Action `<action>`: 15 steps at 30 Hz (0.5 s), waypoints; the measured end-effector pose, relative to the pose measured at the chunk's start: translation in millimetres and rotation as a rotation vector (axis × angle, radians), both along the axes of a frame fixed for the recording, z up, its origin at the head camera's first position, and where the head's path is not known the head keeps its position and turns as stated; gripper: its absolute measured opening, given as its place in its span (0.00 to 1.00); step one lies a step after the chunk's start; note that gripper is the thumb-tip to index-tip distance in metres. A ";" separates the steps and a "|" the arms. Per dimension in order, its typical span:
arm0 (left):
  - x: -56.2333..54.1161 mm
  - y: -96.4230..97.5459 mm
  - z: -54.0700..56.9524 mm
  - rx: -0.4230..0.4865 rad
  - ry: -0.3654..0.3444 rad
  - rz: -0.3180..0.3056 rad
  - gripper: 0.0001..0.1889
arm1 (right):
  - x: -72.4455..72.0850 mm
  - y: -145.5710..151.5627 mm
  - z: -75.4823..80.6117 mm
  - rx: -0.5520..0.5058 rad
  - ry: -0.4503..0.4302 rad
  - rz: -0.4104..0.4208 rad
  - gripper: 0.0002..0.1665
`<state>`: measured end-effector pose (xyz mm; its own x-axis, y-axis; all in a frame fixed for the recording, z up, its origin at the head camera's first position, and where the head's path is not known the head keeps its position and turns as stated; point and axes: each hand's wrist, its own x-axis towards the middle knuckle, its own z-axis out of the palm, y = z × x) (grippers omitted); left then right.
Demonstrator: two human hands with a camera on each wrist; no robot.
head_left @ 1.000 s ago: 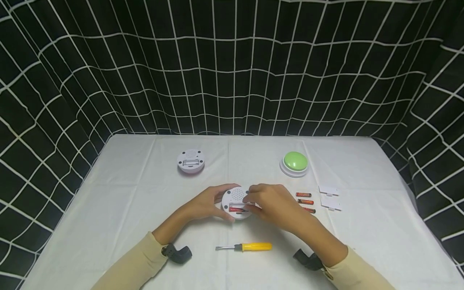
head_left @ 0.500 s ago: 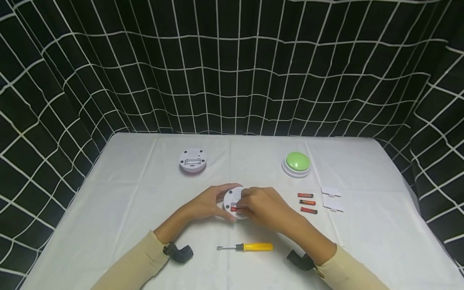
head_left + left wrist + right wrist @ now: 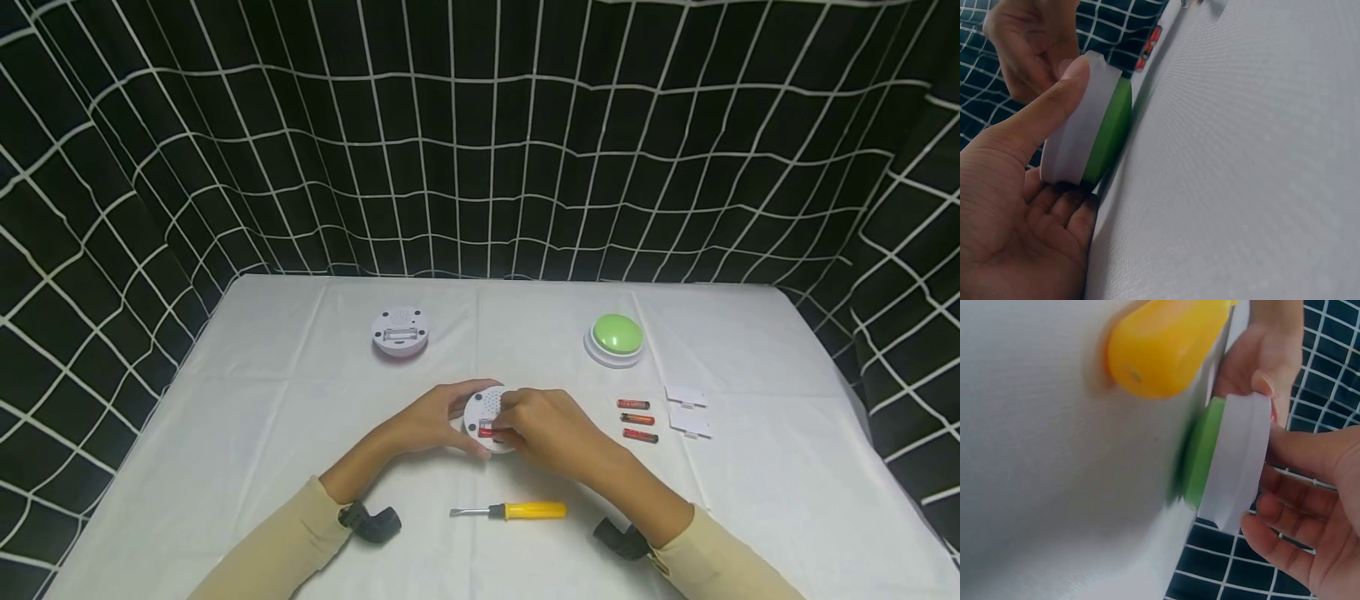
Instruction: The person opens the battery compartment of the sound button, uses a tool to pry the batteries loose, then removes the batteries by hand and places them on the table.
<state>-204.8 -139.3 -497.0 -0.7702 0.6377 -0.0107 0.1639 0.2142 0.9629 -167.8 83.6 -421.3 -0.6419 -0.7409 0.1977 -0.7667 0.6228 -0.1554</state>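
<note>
A round white push-button light (image 3: 482, 408) with a green dome is held face down near the table's middle, its open battery bay upward. My left hand (image 3: 435, 418) grips its rim, thumb on the near side and fingers on the far side. In the left wrist view, the push-button's green dome (image 3: 1110, 134) faces the tabletop. Thumb and forefinger of my right hand (image 3: 543, 429) are over the bay, pinching at a red battery (image 3: 486, 432) there; the fingers hide its right end. In the right wrist view, my right hand's (image 3: 1307, 506) other fingers are loosely bent beside the rim.
Three red batteries (image 3: 637, 419) lie to the right, beside two white battery covers (image 3: 688, 421). A yellow-handled screwdriver (image 3: 525, 510) lies in front. Farther back are an upturned push-button (image 3: 401, 333) with its bay exposed and an upright green push-button (image 3: 617, 335). Dark netted-pattern cloth (image 3: 480, 167) surrounds the table.
My right hand has shifted slightly left over the battery bay, covering more of the battery. My left hand keeps its grip on the push-button.
</note>
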 end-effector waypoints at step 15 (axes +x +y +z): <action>-0.2 0.9 0.6 -0.007 0.003 0.003 0.50 | -3.3 0.3 -3.2 -0.005 -0.020 -0.025 0.07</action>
<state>-205.0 -138.4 -496.5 -0.7720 0.6355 -0.0127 0.1665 0.2214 0.9609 -171.0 83.9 -424.5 -0.6637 -0.7238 0.1884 -0.7479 0.6407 -0.1735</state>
